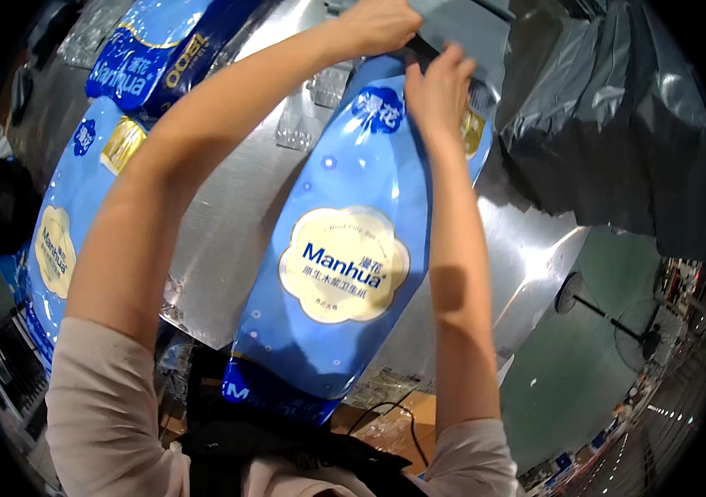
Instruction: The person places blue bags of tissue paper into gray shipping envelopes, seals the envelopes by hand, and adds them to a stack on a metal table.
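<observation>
Toilet-paper pack (344,257): overhanging metal table (224,219) at near edge; top seemingly unfinished, grasped by right hand (438,93), dark strip (424,51) by left hand (382,26).

A long pack (353,186) is wrapped in glossy light-blue plastic. A cream scalloped label (344,265) is printed across its middle, a dark-blue emblem (378,110) nearer the far end, and a dark-blue band (278,398) at the near end. The pack is laid lengthwise on a metal table (233,228), its far end slanted rightward, its near end extended past the edge.
</observation>
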`<control>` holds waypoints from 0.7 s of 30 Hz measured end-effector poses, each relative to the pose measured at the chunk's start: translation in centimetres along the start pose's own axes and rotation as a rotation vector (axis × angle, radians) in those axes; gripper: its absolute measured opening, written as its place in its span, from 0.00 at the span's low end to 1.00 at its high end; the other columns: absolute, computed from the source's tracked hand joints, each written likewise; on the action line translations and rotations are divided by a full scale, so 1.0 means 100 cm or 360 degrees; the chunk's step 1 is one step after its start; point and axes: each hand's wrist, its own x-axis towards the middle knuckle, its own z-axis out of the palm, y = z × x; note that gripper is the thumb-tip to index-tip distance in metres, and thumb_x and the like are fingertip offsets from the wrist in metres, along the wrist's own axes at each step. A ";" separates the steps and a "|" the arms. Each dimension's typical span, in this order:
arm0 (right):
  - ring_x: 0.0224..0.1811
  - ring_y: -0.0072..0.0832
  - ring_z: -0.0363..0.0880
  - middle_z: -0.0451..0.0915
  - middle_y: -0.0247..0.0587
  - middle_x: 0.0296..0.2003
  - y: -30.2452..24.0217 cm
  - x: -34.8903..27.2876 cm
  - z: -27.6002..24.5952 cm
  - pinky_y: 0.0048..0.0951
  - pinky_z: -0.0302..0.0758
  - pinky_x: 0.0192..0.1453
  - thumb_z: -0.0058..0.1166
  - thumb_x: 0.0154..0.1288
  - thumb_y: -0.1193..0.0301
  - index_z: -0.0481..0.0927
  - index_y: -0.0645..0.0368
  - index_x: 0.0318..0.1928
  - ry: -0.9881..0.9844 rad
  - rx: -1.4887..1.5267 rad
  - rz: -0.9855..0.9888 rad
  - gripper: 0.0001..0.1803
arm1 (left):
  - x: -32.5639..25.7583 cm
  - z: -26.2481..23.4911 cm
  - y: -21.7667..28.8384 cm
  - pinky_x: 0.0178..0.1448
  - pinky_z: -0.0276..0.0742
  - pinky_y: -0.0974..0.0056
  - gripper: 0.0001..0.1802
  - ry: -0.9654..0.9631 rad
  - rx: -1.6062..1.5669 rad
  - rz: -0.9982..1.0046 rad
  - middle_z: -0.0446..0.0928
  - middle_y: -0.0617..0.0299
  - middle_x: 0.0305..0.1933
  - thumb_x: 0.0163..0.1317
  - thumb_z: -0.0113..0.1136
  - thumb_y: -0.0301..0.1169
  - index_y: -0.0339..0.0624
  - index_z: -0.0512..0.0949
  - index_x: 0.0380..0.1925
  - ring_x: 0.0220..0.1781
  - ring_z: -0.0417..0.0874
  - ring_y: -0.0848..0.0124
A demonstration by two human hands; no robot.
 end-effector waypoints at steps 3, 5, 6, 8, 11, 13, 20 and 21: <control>0.41 0.52 0.72 0.67 0.55 0.44 0.012 0.040 -0.014 0.46 0.70 0.44 0.57 0.46 0.67 0.66 0.60 0.47 -0.0019 -0.0385 0.0054 0.26 | -0.019 0.001 0.007 0.28 0.73 0.55 0.06 0.0080 0.0155 0.0098 0.73 0.51 0.19 0.45 0.52 0.31 0.41 0.74 0.18 0.22 0.76 0.51; 0.41 0.50 0.72 0.67 0.56 0.42 0.059 0.045 -0.025 0.45 0.68 0.47 0.59 0.42 0.70 0.68 0.60 0.43 0.0008 -0.0495 -0.0054 0.25 | -0.045 0.005 0.006 0.29 0.71 0.56 0.03 0.0525 -0.0016 0.0081 0.69 0.53 0.19 0.43 0.53 0.25 0.41 0.69 0.19 0.24 0.75 0.54; 0.42 0.48 0.72 0.67 0.56 0.41 0.080 0.030 -0.030 0.42 0.68 0.48 0.57 0.39 0.74 0.70 0.59 0.45 0.0236 -0.0428 -0.0230 0.26 | -0.059 0.011 0.009 0.29 0.70 0.57 0.04 0.0662 -0.0111 -0.0083 0.69 0.54 0.20 0.42 0.52 0.24 0.41 0.68 0.20 0.24 0.74 0.55; 0.45 0.48 0.69 0.67 0.54 0.43 0.095 -0.004 -0.027 0.40 0.66 0.50 0.51 0.37 0.78 0.67 0.64 0.50 0.0548 -0.0257 -0.0088 0.31 | -0.089 0.030 0.011 0.29 0.66 0.58 0.06 0.0593 -0.0641 -0.0601 0.68 0.54 0.21 0.41 0.49 0.19 0.41 0.67 0.22 0.25 0.72 0.56; 0.46 0.35 0.72 0.73 0.51 0.45 0.149 -0.020 0.007 0.29 0.66 0.51 0.41 0.48 0.79 0.72 0.70 0.48 0.0607 0.1006 0.0655 0.22 | -0.088 0.051 0.038 0.30 0.67 0.57 0.06 0.0361 -0.0890 -0.1607 0.72 0.53 0.21 0.42 0.52 0.25 0.40 0.68 0.22 0.26 0.76 0.57; 0.43 0.30 0.73 0.77 0.48 0.42 0.166 -0.018 0.016 0.27 0.67 0.48 0.41 0.54 0.75 0.75 0.72 0.43 0.0411 0.1414 0.1153 0.17 | -0.093 0.080 0.029 0.35 0.71 0.56 0.11 0.0399 -0.0929 -0.1719 0.76 0.49 0.25 0.43 0.55 0.33 0.41 0.74 0.28 0.30 0.78 0.54; 0.39 0.46 0.78 0.78 0.56 0.34 0.181 -0.018 0.012 0.39 0.73 0.42 0.51 0.52 0.63 0.79 0.66 0.34 -0.0630 -0.0302 0.0057 0.17 | -0.115 0.080 -0.020 0.40 0.72 0.54 0.15 -0.0237 -0.0726 -0.0968 0.77 0.42 0.29 0.52 0.51 0.36 0.34 0.77 0.31 0.35 0.79 0.52; 0.40 0.49 0.76 0.78 0.56 0.33 0.147 -0.021 -0.014 0.40 0.73 0.41 0.54 0.49 0.64 0.79 0.65 0.31 -0.0816 -0.0418 0.0061 0.15 | -0.120 0.069 -0.016 0.41 0.73 0.53 0.16 -0.0278 -0.0702 -0.0840 0.77 0.41 0.30 0.53 0.50 0.36 0.32 0.77 0.31 0.35 0.79 0.52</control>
